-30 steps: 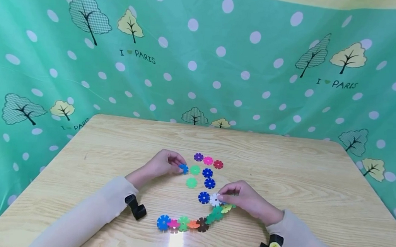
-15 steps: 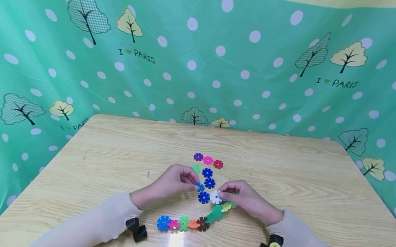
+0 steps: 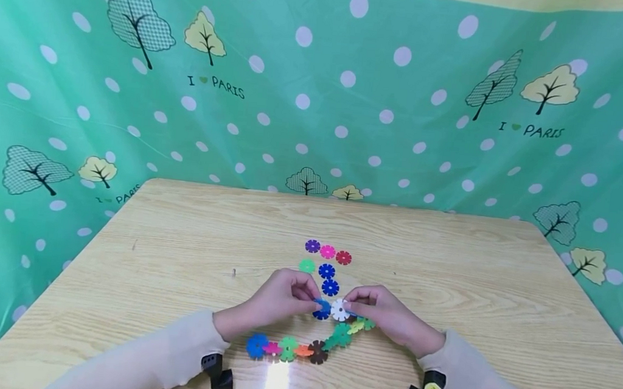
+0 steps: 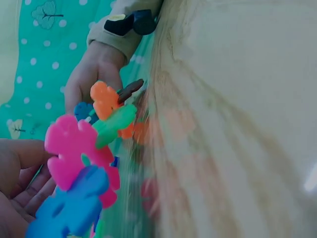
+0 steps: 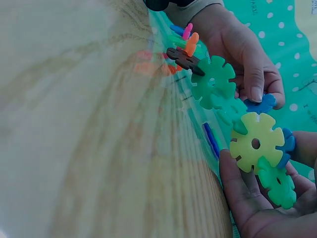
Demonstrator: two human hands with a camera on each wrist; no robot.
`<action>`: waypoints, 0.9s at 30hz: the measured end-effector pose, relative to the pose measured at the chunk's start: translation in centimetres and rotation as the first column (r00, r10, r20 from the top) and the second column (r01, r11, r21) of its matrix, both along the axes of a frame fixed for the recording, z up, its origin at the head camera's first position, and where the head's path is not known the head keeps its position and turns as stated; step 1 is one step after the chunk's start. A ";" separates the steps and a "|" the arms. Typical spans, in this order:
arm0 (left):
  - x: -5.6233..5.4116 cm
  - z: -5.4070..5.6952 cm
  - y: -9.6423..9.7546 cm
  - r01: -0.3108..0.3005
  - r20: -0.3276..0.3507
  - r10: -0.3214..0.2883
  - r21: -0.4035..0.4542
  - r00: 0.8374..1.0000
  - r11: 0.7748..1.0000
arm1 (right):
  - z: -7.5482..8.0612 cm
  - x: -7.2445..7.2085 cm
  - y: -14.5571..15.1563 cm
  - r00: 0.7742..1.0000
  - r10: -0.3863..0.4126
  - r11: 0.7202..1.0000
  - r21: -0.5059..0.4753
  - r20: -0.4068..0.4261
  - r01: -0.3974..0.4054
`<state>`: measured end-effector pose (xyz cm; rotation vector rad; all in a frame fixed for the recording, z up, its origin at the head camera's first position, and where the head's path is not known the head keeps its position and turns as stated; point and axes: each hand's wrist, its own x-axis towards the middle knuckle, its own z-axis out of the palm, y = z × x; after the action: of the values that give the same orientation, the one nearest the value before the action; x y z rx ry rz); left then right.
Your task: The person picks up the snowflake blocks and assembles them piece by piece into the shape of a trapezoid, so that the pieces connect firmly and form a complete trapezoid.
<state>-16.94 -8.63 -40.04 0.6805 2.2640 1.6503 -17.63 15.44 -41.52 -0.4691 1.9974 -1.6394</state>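
Green dotted cloth (image 3: 302, 102) printed with trees hangs behind a wood table (image 3: 177, 226). Over the middle of the table, both hands work near each other, palms turned inward.

The left hand (image 3: 281, 297) pinches a light blue disc (image 3: 319, 304) between thumb and fingertips; in the head view it overlaps a navy disc (image 3: 323, 315), and whether the two touch I cannot tell. The right hand (image 3: 390, 313) pinches a white disc (image 3: 340, 310) between thumb and forefinger, just beside the left hand's disc. A bit of blue shows at the right thumb; in the right wrist view, a blue piece (image 5: 288, 148) sits behind the yellow disc (image 5: 256, 142), near those fingers.

Nearer the person, a chain (image 3: 288, 349) of slotted discs bends from blue through pink, green, orange and brown to teal, yellow and green, its far end just by the right hand. Beyond the hands lie a light green disc (image 3: 307, 265), two blue discs (image 3: 327, 271), and a row of purple (image 3: 312, 246), pink (image 3: 328, 252) and red (image 3: 344, 257) discs.
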 end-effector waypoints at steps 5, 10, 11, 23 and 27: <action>0.1 -0.2 0.1 -0.013 -0.014 0.013 0.010 1.000 1.000 | -0.2 -0.1 0.1 1.000 0.005 1.000 -0.031 0.016 -0.004; 0.2 -0.3 0.2 -0.012 -0.031 0.012 0.026 0.999 1.000 | -0.4 -0.1 0.3 1.000 0.014 0.999 -0.050 0.014 -0.013; 0.2 -0.3 0.2 -0.010 -0.035 0.011 0.031 0.999 0.999 | -0.4 -0.1 0.3 1.000 0.015 0.998 -0.053 0.012 -0.014; 0.2 -0.8 0.7 -0.017 -0.086 0.021 0.048 0.996 0.999 | -0.1 0.2 0.1 1.000 0.000 0.996 -0.093 0.011 0.001; 0.3 -0.7 0.7 -0.047 -0.103 0.050 0.034 0.993 0.998 | 0.3 0.5 0.0 0.999 -0.036 0.994 -0.099 0.008 0.036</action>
<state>-16.68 -7.95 -40.71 0.7409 2.3490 1.7136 -17.12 15.41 -41.22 -0.4657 1.9369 -1.7658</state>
